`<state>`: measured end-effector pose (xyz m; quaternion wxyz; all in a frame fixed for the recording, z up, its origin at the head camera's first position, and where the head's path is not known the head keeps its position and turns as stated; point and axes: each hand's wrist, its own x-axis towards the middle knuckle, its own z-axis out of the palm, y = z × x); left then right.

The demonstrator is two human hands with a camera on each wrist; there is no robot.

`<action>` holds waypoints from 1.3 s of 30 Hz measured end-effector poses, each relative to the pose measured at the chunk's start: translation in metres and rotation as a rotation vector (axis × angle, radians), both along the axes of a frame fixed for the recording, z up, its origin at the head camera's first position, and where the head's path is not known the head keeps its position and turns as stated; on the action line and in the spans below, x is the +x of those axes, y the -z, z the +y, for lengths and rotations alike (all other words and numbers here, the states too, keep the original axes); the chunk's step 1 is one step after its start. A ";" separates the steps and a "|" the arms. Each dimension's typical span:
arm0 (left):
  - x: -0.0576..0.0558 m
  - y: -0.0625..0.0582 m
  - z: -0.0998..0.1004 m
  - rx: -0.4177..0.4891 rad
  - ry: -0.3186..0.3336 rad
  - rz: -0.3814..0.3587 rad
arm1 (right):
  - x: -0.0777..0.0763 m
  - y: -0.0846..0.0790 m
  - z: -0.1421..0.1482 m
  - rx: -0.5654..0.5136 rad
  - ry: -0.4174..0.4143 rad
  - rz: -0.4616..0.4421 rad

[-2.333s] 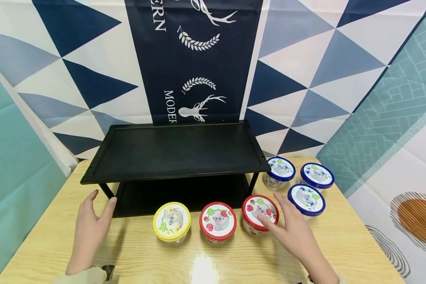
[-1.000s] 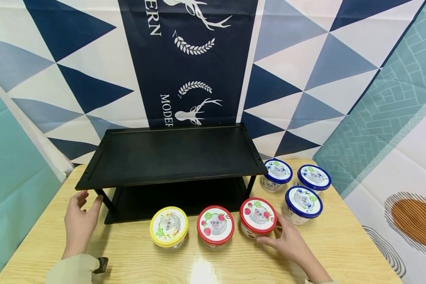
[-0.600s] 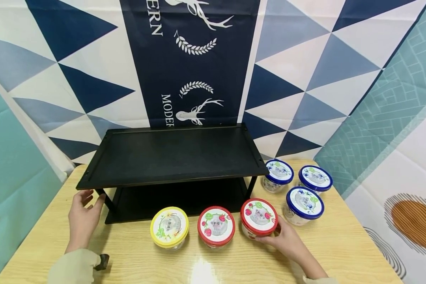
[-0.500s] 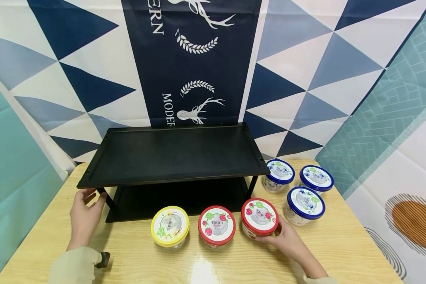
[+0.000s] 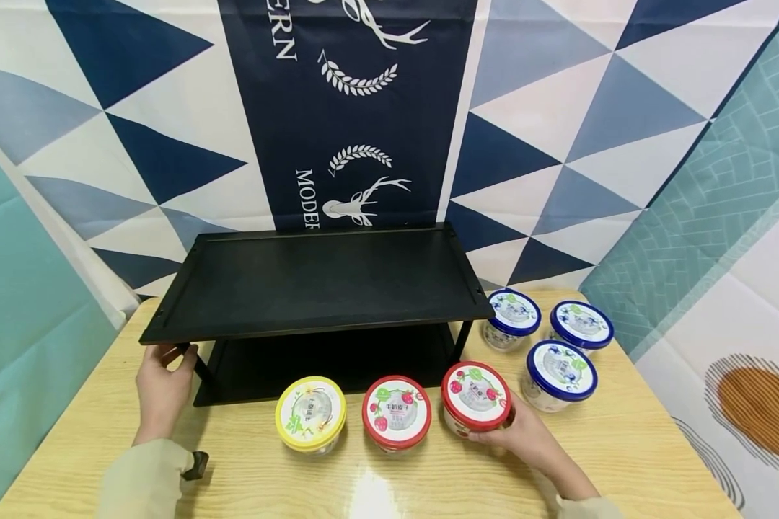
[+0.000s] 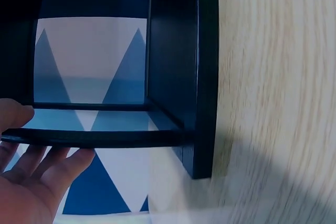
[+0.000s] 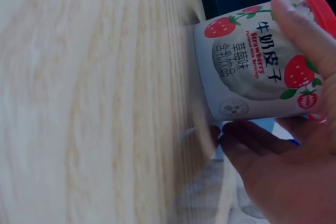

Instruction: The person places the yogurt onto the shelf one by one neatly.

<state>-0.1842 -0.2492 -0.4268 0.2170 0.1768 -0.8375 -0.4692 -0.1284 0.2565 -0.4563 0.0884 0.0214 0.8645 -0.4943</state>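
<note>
In the head view my left hand (image 5: 164, 386) is at the front left leg of a black two-tier shelf (image 5: 324, 285). The left wrist view has the thumb on one side of that leg (image 6: 121, 139) and the fingers on the other. At the shelf's front right corner my right hand (image 5: 526, 436) holds a red-lidded strawberry milk cup (image 5: 476, 396), upright. The right wrist view shows the thumb along the cup's printed side (image 7: 252, 66) and fingers around the opposite side. Whether its base touches the table cannot be told.
Another red-lidded cup (image 5: 397, 413) and a yellow-lidded cup (image 5: 311, 414) stand before the shelf. Three blue-lidded cups, the nearest (image 5: 561, 371) close to my right hand, stand right of it. Patterned cloth (image 5: 357, 130) hangs behind the wooden table (image 5: 285, 483).
My right hand has come down from over the strawberry cup to its right side and taken hold of it. My left hand has come up to the shelf leg and closed around it.
</note>
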 end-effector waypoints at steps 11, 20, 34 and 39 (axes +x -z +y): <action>-0.002 0.002 0.003 -0.005 -0.060 0.073 | -0.003 -0.001 0.001 -0.099 -0.023 -0.030; -0.002 0.003 0.002 -0.016 -0.055 0.063 | -0.005 0.001 0.001 -0.153 -0.024 -0.028; -0.003 0.006 0.000 -0.019 -0.057 0.049 | -0.006 0.004 0.001 -0.183 -0.017 -0.023; -0.003 0.005 -0.001 -0.026 -0.059 0.042 | -0.004 0.002 -0.002 -0.196 0.010 -0.040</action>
